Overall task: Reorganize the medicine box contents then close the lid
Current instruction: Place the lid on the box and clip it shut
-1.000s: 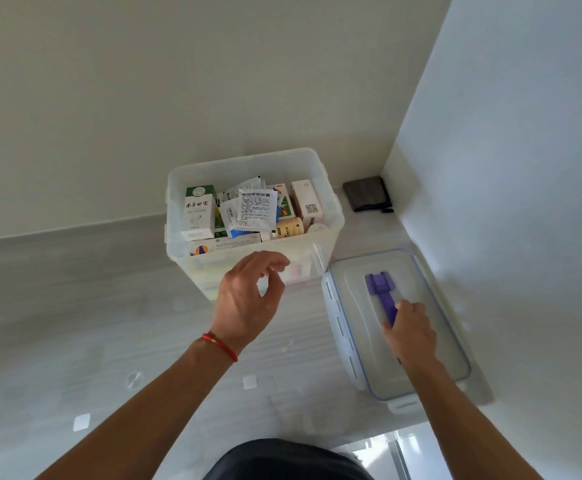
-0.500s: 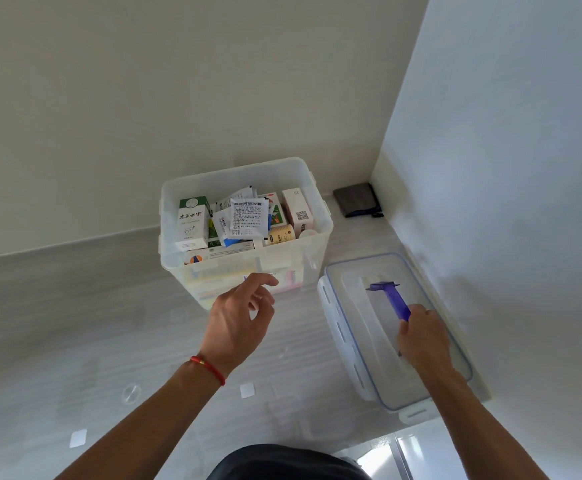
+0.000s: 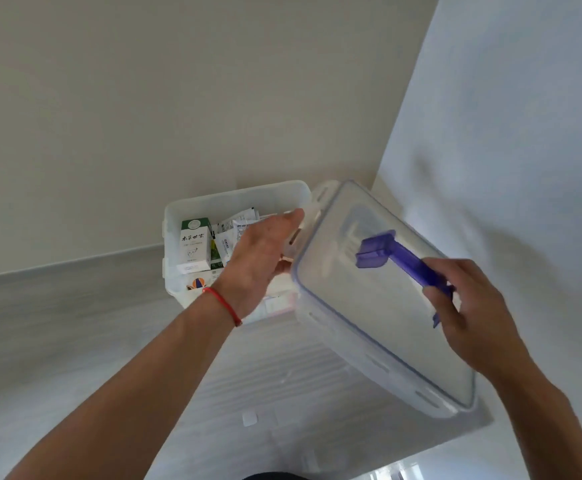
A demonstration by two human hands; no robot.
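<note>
Holding the lid [image 3: 369,306] off the floor, your right hand [image 3: 469,313] has its fingers curled around the purple handle [image 3: 400,261] near that handle's near end. The lid is tilted, its long axis running from far-left to near-right, and its far-left corner overlaps the right rim of the medicine box [image 3: 234,199].

Your left hand [image 3: 261,261] reaches over the box opening, fingers extended and loosely together, fingertips touching the lid's left edge by a latch tab. Whether it grips that edge or only steadies it, you cannot tell.

Key relation: the box sits to the left and far side of the lid, so the lid must travel left and away, then level out. Its long axis looks roughly crosswise to the box's long axis; judgement: some rotation is needed before the rims line up. The left hand is the nearer one to the box.

Contents: the box is open and full. A green-and-white carton [image 3: 195,244] stands upright at the left side; folded paper leaflets [image 3: 239,223] lie behind the left hand, partly hidden. Other packets show through the near wall, too blurred to name.

Risk, judged: the leaflets stand high and may catch under the lid.

The box rests on the pale floor [image 3: 75,341] in the corner, close to both walls.
</note>
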